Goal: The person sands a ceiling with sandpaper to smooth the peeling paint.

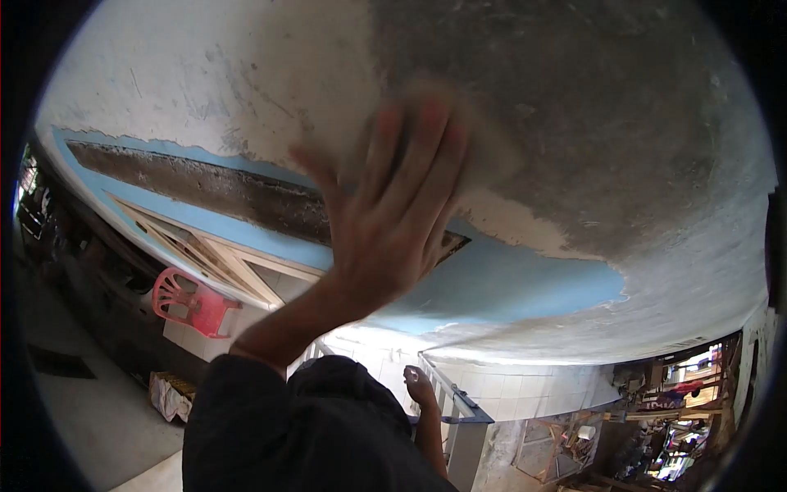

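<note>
My left hand (389, 217) reaches up and presses against the wall (598, 123), its fingers stretched and blurred by motion. Under the fingers is a smeared tan sheet (498, 154) that looks like sandpaper; its edge shows to the right of the hand. The wall surface there is half pale plaster, half dark grey patch. My right hand (420, 385) hangs low, beside a grey railing (447, 385), its fingers curled closed. Whatever it may hold is too small to make out. Dark sleeves and my shirt cover the bottom middle.
Blue paint (525, 283) and a dark recessed strip (205, 184) run below the plaster. A red plastic chair (195, 303) stands on the floor at left, near a yellow-edged box (170, 396). Wooden frames and clutter (656, 435) fill the lower right.
</note>
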A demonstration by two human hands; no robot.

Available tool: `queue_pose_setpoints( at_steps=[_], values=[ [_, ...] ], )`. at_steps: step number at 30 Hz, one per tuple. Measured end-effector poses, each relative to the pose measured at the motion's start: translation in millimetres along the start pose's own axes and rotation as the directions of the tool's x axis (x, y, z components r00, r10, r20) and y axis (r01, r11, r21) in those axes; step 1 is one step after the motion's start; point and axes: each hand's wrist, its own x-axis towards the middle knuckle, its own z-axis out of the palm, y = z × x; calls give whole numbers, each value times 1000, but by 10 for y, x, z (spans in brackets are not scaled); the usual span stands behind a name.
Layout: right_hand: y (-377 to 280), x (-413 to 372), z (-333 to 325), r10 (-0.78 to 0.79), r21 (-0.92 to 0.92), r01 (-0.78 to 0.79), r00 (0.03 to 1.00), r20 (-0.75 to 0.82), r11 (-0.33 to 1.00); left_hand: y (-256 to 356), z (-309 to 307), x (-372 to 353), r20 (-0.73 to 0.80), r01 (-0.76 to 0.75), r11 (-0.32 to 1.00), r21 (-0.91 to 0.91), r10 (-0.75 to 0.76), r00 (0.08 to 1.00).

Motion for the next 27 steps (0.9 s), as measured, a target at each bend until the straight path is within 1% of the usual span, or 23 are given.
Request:
queue_pose_setpoints(
  at_steps=[2,5,7,8,9,11,12,14,16,17,20,21,22,23,24,26,27],
  values=[
    [-39,4,-14,-7,6,7,1000,-5,1000,-33,-13,-289,49,-45,995,85,41,998],
    [-75,-4,-26,42,-14,-41,999,11,999,-127,0,-94,12,-128,987,95,128,992],
    [-77,25,-22,4,-23,-4,1000,31,1000,-216,-114,328,-5,-79,987,138,81,997],
    [-52,-10,-16,-7,-27,8,999,44,1000,-228,-160,425,-6,-53,986,157,55,998],
    [-34,-6,-18,-22,-17,23,999,50,1000,-213,-175,389,26,-27,992,121,24,999],
    [-25,-19,-34,29,-3,-29,999,30,1000,-135,-192,300,66,23,999,49,-26,997],
    [-37,7,-14,47,12,-47,999,19,999,-81,-181,123,95,58,998,19,-59,994],
    [-106,26,-35,53,-25,-53,999,10,998,-8,-127,-305,161,129,991,-45,-120,980],
    [-242,-43,-85,80,-55,-79,997,17,995,-56,-91,-264,117,71,997,-16,-69,991],
    [-81,19,-31,45,-31,-44,999,19,999,-99,-66,-223,94,47,999,6,-47,994],
    [-84,33,-8,58,-54,-56,997,50,997,-237,-217,387,24,-12,984,177,8,1000],
    [-67,24,-24,51,-65,-47,997,57,997,-260,-214,446,-4,-3,986,166,4,1000],
    [-35,27,-6,1,-47,1,999,35,999,-269,-200,495,-36,6,988,153,0,999],
    [-17,15,-14,4,-36,-4,1000,12,999,-269,-187,526,-75,12,990,139,-2,997],
    [-49,18,-7,4,-19,-4,1000,-14,1000,-223,-176,390,-43,72,995,76,-69,997],
    [-91,37,-19,37,-27,-37,999,-14,999,-121,-135,-64,34,193,980,-45,-192,981],
    [-154,17,-39,57,-32,-57,998,-17,998,-146,-115,-93,27,169,985,-30,-168,985]
  ],
)
